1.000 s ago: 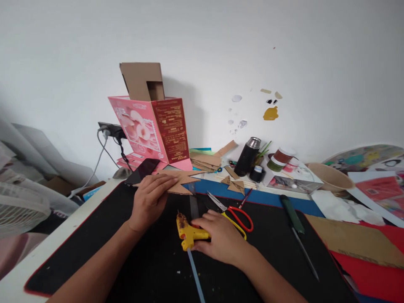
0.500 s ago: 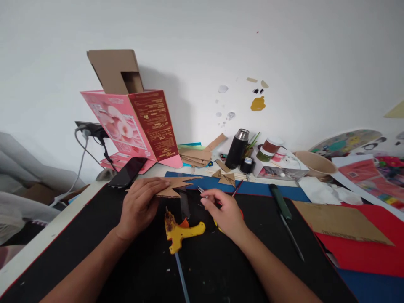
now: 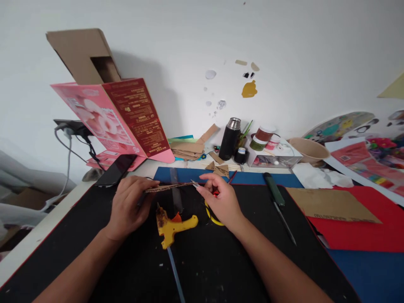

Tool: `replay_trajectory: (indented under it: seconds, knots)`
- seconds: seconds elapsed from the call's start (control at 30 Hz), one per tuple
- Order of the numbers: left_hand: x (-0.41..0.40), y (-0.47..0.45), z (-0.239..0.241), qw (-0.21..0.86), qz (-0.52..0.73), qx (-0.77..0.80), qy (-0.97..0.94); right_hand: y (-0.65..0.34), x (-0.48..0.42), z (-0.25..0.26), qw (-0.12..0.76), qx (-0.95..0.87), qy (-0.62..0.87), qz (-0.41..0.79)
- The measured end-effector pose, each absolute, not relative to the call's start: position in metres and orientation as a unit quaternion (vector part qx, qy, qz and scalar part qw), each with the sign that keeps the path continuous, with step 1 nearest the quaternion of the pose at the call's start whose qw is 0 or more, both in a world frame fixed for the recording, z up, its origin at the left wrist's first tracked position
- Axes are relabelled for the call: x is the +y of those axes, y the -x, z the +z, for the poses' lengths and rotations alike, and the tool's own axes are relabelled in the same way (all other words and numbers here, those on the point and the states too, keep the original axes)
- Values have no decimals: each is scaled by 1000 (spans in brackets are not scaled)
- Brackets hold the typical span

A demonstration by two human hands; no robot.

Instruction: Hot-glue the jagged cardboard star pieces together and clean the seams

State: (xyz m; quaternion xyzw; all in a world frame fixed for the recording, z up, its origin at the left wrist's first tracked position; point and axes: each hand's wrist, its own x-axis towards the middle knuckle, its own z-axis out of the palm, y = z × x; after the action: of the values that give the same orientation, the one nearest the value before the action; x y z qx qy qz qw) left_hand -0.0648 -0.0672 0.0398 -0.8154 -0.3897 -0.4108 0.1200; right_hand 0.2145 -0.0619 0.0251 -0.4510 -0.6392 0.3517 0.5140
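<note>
My left hand (image 3: 131,206) is closed on a piece of brown cardboard (image 3: 168,187), held almost edge-on above the black mat. Between the thumb and fingertips of my right hand (image 3: 222,202) is a small pointed silvery piece (image 3: 195,184), too small to name; its tip meets the cardboard's right end or lies just in front of it. A yellow hot glue gun (image 3: 172,227) with a long glue stick (image 3: 176,273) lies below, between my forearms. Partly hidden by my right hand, a yellow loop (image 3: 213,216) with a red part rests on the mat.
A pink box (image 3: 104,122) and a phone (image 3: 115,170) stand at the left. Behind are a black thermos (image 3: 229,141), paint jars (image 3: 263,136) and cardboard scraps (image 3: 187,149). A green-handled pointed tool (image 3: 274,189) and a cardboard sheet (image 3: 331,204) on red sheets lie right.
The cardboard has tipped from showing its zigzag face to almost edge-on. My right hand's small piece has come up to its right end. The view has shifted slightly.
</note>
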Motion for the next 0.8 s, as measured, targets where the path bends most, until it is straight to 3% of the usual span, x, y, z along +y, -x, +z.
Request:
replay_trajectory:
  seconds: [0.8]
  knots:
    - [-68,69,40,120,-386,-377,834,-212,-69,28,470,-685,459,316]
